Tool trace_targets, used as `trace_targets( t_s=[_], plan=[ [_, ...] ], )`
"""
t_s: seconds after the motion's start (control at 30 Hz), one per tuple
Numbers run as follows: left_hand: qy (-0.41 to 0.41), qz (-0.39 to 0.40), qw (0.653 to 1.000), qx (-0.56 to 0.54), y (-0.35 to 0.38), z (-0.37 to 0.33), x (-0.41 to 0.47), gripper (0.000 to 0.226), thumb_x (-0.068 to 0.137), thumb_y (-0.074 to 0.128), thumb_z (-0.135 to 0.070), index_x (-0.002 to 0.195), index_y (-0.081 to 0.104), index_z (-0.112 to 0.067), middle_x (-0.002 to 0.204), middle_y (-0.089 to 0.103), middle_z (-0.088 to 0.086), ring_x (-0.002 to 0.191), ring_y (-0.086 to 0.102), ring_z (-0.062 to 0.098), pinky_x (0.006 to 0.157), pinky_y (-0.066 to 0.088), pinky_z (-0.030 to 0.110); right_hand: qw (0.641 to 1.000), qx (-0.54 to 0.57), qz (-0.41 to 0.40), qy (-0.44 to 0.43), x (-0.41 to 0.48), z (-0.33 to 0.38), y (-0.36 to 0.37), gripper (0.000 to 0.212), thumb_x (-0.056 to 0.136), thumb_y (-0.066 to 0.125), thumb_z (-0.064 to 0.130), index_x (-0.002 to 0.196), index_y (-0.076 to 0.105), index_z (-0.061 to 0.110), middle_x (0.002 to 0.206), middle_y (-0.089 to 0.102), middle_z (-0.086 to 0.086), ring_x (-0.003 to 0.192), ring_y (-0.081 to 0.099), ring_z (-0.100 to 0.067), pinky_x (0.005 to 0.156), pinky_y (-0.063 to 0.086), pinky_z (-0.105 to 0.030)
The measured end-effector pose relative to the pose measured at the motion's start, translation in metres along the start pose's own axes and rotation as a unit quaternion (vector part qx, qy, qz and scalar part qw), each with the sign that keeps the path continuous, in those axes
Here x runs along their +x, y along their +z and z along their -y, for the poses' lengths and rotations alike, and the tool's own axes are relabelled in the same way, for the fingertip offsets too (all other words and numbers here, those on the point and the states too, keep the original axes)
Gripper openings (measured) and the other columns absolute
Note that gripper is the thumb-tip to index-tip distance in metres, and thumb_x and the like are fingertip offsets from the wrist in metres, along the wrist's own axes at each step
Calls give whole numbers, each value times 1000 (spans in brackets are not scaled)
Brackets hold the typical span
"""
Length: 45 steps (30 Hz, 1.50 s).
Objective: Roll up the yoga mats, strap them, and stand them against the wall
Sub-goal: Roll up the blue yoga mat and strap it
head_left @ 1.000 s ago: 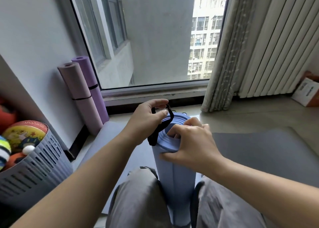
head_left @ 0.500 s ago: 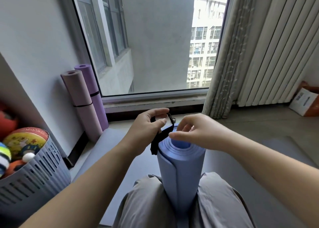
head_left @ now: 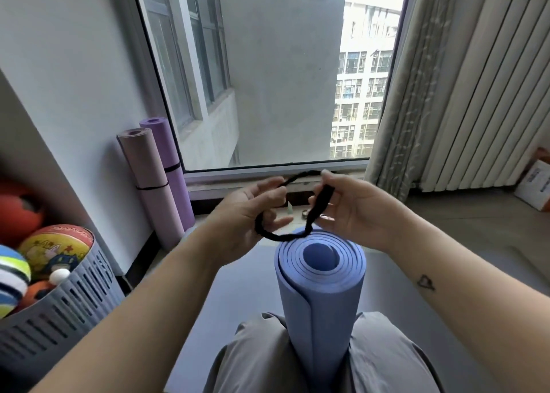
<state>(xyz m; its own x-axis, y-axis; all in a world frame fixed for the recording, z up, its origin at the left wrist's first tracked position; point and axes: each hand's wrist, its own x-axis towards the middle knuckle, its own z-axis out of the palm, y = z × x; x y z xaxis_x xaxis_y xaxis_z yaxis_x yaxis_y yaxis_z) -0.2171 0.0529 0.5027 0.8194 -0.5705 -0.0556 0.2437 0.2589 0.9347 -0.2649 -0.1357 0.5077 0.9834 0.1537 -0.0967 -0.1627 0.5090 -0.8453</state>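
A rolled blue yoga mat (head_left: 321, 297) stands upright between my knees, its spiral end facing up. Just above its top, both hands hold a black strap (head_left: 285, 237) stretched into an open loop. My left hand (head_left: 253, 211) has its fingers hooked through the loop's left side. My right hand (head_left: 351, 211) pinches the strap's right side between thumb and fingers. Two strapped rolled mats, one pale pink (head_left: 148, 178) and one purple (head_left: 171, 160), lean upright against the wall left of the window.
A grey slotted basket (head_left: 68, 300) full of balls sits at the left. A grey mat (head_left: 244, 297) lies flat under me. A window ledge (head_left: 268, 175) runs ahead, curtains (head_left: 446, 94) hang at right, and a cardboard box (head_left: 535, 187) sits far right.
My right hand left the top of the blue roll and took hold of the strap. Both hands rose and pulled the strap apart into a loop above the mat.
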Motion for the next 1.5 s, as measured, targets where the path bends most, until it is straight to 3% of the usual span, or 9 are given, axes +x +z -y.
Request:
trace_targets(
  t_s=[0.13, 0.3, 0.4, 0.57, 0.8, 0.93, 1.1, 1.3, 1.5],
  plan=[
    [-128, 42, 991, 12, -15, 2, -8, 25, 75, 60, -30, 87, 58, -8, 57, 42, -1, 51, 42, 6, 79, 59, 35, 995, 100, 1, -20, -1, 6, -12, 43, 35, 98, 22, 60, 65, 12, 58, 54, 1, 56, 57, -13, 67, 56, -30],
    [-142, 48, 979, 140, -15, 7, -8, 20, 80, 62, -27, 87, 61, -9, 59, 36, -2, 50, 43, 4, 66, 57, 23, 996, 30, 70, 46, -6, -2, -15, 41, 51, 91, 14, 58, 50, 15, 52, 35, 3, 45, 43, -9, 52, 46, -21],
    [-67, 2, 985, 160, -13, 8, -1, 13, 92, 57, -14, 81, 64, -14, 58, 38, -5, 47, 37, 4, 60, 52, 21, 984, -164, -52, 35, -4, -2, -16, 27, 76, 69, -4, 67, 50, 13, 48, 35, 2, 39, 36, -6, 41, 39, -17],
    [-74, -32, 994, 75, -11, 24, 9, 30, 98, 48, -27, 74, 57, -10, 57, 41, -3, 44, 40, 5, 67, 47, 24, 778, -593, -200, -58, 1, -16, -22, 12, 84, 72, 28, 81, 66, 19, 62, 55, 8, 53, 46, -5, 51, 36, -18],
    [-94, -119, 988, 1, -6, 45, 17, 34, 101, 45, -31, 73, 51, -13, 48, 36, -6, 33, 28, 4, 47, 36, 15, 692, -698, -181, -43, 7, -28, -19, 40, 76, 73, 52, 105, 67, 26, 84, 59, 14, 82, 54, -8, 70, 39, -24],
    [-137, -124, 967, -177, -7, 51, 12, 31, 96, 52, -27, 70, 52, -11, 53, 40, -4, 29, 29, 3, 38, 34, 11, 735, -655, -168, -57, 4, -27, -22, 19, 85, 67, 42, 91, 69, 24, 64, 51, 12, 59, 46, -6, 54, 33, -19],
    [-113, -55, 992, -13, -6, 38, -1, 9, 87, 61, -8, 79, 65, -6, 70, 55, 5, 46, 43, 8, 54, 44, 20, 876, -454, -162, 4, -3, -18, -31, 30, 94, 57, 34, 73, 69, 15, 58, 44, 3, 55, 36, -12, 55, 30, -25],
    [-18, -16, 939, 342, 7, 21, 12, 9, 88, 67, -19, 84, 65, -11, 64, 54, -4, 53, 47, 5, 60, 46, 21, 814, -550, -183, 41, 14, -16, -22, 58, 97, 43, 48, 54, 58, 13, 45, 45, 4, 47, 39, -14, 49, 31, -24],
    [-105, -72, 984, -126, 7, 19, 16, 35, 100, 47, -27, 78, 64, -6, 65, 52, 3, 65, 52, 13, 75, 53, 29, 786, -580, -192, 95, 21, -13, -19, 58, 95, 40, 59, 60, 54, 14, 57, 47, -2, 54, 44, -20, 55, 39, -25]
  ],
)
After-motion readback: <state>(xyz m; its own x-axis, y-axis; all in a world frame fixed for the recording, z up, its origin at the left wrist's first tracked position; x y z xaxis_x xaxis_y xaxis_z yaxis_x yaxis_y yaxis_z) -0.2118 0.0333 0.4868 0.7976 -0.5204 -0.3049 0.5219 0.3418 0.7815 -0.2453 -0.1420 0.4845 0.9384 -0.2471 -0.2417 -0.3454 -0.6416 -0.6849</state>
